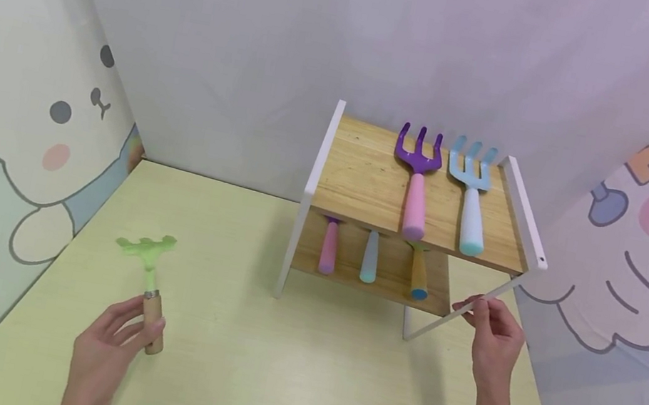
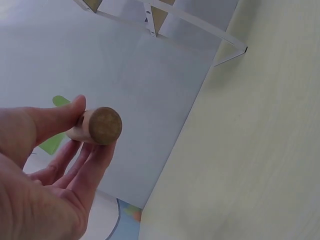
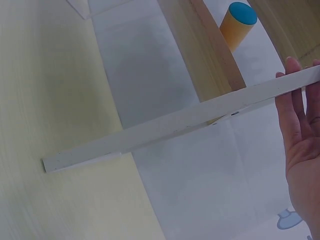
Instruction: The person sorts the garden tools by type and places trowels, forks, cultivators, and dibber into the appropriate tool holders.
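My left hand (image 1: 103, 348) holds a small hand rake (image 1: 152, 310) by its wooden handle, the light green head pointing away over the left of the table. In the left wrist view, thumb and fingers pinch the handle (image 2: 106, 126) near its round butt end. At the right, my right hand (image 1: 498, 345) grips a white leg (image 3: 165, 125) of a two-tier wooden shelf (image 1: 356, 172), thumb on one side and fingertips on the other. On the top tier lie a purple hand fork (image 1: 415, 208) with a pink handle and a light blue hand fork (image 1: 473, 218).
Three tool handles show on the lower tier: pink (image 1: 329, 250), pale blue (image 1: 370, 258) and orange-yellow (image 1: 418, 273) with a blue end. The shelf stands toward the back right of the pale yellow table (image 1: 295, 371). Cartoon-printed side walls and a plain back wall (image 1: 226, 55) enclose it.
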The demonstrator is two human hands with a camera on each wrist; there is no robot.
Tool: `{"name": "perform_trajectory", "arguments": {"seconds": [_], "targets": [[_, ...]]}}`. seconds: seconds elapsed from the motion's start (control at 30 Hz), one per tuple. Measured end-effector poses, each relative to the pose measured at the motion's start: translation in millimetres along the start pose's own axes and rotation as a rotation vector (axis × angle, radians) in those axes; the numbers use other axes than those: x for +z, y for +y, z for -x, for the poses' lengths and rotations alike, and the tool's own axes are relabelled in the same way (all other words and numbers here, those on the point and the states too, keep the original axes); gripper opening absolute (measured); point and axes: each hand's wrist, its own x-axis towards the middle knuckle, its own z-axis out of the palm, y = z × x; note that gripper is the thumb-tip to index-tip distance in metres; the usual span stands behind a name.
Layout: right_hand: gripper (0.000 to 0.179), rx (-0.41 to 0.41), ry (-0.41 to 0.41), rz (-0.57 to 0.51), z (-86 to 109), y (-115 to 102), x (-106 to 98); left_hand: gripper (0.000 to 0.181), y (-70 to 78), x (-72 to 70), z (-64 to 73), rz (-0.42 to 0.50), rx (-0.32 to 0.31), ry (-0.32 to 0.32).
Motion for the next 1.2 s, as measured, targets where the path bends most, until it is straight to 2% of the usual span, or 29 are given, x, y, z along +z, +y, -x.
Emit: {"name": "perform_trajectory", "arguments": {"seconds": [0.27,0.7,0.9,1.2], "targets": [[0.017,0.012,0.015,0.022,0.5,1,0,0.056,6.9,15.0,14.8,-0.051,0.137,-0.071],[0.015,0.001,0.019,-0.032,-0.2,2,2,0.046,17.6,36.9,34.0,-0.116,0.355,-0.194],[0.015,0.011,0.027,-0.005,0.0,2,1,0.046,19.4,49.1,40.9,-0.122,0.409,-0.257],[0.016,0.022,0.040,0.012,0.3,0,2,0.043,24.8,70.7,48.8,-0.079,0.490,-0.405]]}}
